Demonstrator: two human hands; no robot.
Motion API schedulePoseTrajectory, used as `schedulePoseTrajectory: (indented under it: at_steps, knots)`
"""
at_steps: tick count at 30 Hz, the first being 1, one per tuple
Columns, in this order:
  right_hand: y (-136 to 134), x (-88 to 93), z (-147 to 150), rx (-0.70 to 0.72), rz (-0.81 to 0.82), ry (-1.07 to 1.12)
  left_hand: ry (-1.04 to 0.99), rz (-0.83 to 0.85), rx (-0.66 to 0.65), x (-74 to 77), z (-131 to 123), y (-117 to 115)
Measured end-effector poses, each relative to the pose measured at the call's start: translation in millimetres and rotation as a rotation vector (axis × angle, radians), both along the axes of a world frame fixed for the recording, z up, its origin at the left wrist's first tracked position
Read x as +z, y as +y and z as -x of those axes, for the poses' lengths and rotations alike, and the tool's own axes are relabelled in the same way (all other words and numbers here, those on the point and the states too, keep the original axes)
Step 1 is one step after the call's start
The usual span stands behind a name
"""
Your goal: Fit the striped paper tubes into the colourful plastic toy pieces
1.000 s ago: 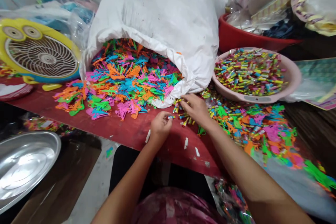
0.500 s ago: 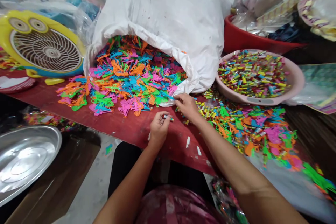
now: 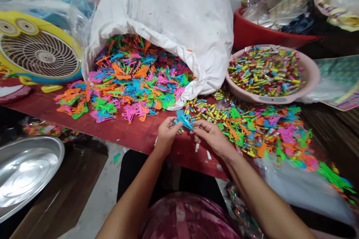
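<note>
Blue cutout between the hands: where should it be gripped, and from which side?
Probably pinch the blue cutout across its wider middle, coming from the right with the right hand, which is at that end. Its thin points look likely to bend, so avoid them. The left hand can steady the other end.

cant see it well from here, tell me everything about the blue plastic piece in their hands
The blue plastic piece is flat, bright blue and thin-looking, with branching, pointed arms; its exact shape is hard to tell. It is held above the red table, between the left hand and right hand.
</note>
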State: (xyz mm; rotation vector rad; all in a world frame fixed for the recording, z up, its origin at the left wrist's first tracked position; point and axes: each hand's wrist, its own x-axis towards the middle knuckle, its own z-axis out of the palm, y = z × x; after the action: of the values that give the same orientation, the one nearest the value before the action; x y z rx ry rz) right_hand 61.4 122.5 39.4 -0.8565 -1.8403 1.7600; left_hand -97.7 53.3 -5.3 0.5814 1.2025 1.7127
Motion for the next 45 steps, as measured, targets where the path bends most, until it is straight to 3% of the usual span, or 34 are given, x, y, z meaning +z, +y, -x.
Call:
schedulePoseTrajectory:
  at_steps: [3, 8, 12, 15, 17, 19, 21, 23, 26, 29, 31, 34, 41, 45]
  knots:
    - [6.3, 6.8, -7.5, 0.059, -0.229, -0.095, -0.004, -0.019, -0.091, 3.9, 1.3, -3.8]
    - [27.0, 18.5, -16.1, -0.024, -0.887, -0.184, 0.034, -0.037, -0.177, 10.3, -2.7, -6.2]
    - [29.7, 35.7, -14.5, 0.214, -1.133, -0.222, 0.058, -0.016, -0.360, 14.7, -0.9, -8.4]
    - [26.8, 45.7, -10.1, 0.427, -1.174, -0.247, 0.080, -0.004, -0.485, 13.7, 3.4, -8.8]
    - [28.0, 45.8, -9.5, 0.494, -1.194, -0.270, 0.088, -0.013, -0.533, 11.5, 5.1, -8.3]
    - [32.4, 40.9, -12.8, 0.475, -1.200, -0.288, 0.068, -0.027, -0.529, 9.6, 4.7, -7.8]
    - [37.0, 32.6, -19.2, 0.399, -1.141, -0.283, 0.044, -0.021, -0.443, 9.2, 2.3, -7.5]
    - [37.9, 22.5, -26.2, 0.260, -0.986, -0.272, 0.030, 0.010, -0.319, 10.1, -1.4, -7.5]
    - [28.7, 5.4, -31.9, 0.012, -0.576, -0.238, 0.029, 0.044, -0.165, 11.5, -7.2, -6.8]
    - [12.5, -9.7, -29.3, -0.131, -0.185, -0.093, 0.049, 0.051, -0.098, 10.1, -11.5, -5.4]
    - [2.4, -15.2, -25.0, -0.169, -0.068, -0.024, 0.088, 0.061, -0.091, 7.7, -13.5, -4.7]
    - [-9.2, -14.7, -19.3, -0.198, -0.117, -0.052, 0.237, 0.017, -0.074, 3.8, -15.6, -4.0]
    - [-20.3, -5.5, -15.3, -0.280, -0.679, -0.314, 0.616, -0.097, -0.081, -6.2, -17.1, -1.9]
    - [-18.8, -9.1, -14.1, -0.245, -0.849, -0.370, 0.712, -0.121, -0.138, -11.4, -16.1, -0.6]
